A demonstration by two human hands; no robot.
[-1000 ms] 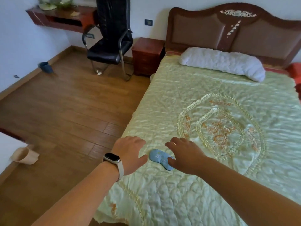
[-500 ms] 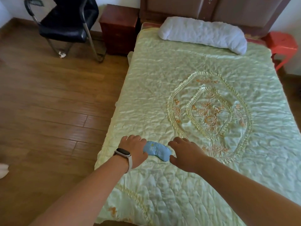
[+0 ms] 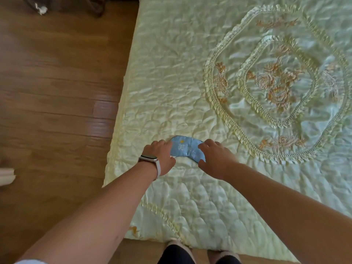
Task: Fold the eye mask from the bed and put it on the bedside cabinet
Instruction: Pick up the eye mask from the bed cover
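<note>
A light blue eye mask [image 3: 185, 148] with a dark edge lies flat on the pale green quilted bedspread [image 3: 190, 82], near the bed's left side. My left hand [image 3: 162, 157], with a white watch on its wrist, pinches the mask's left end between thumb and fingers. My right hand [image 3: 216, 159] grips the mask's right end, thumb below and fingers on top. Both ends of the mask are hidden under my fingers. The bedside cabinet is out of view.
Brown wooden floor [image 3: 57, 92] runs along the bed's left edge. A round frilled embroidered panel [image 3: 276, 84] covers the bedspread at right. My slippered feet [image 3: 200, 252] stand at the foot of the bed. A pale object [image 3: 6, 176] sits at the left edge.
My head tilted down, so the cabinet, chair and pillow left the view. Both hands closed in on the mask's two ends and took hold of them.
</note>
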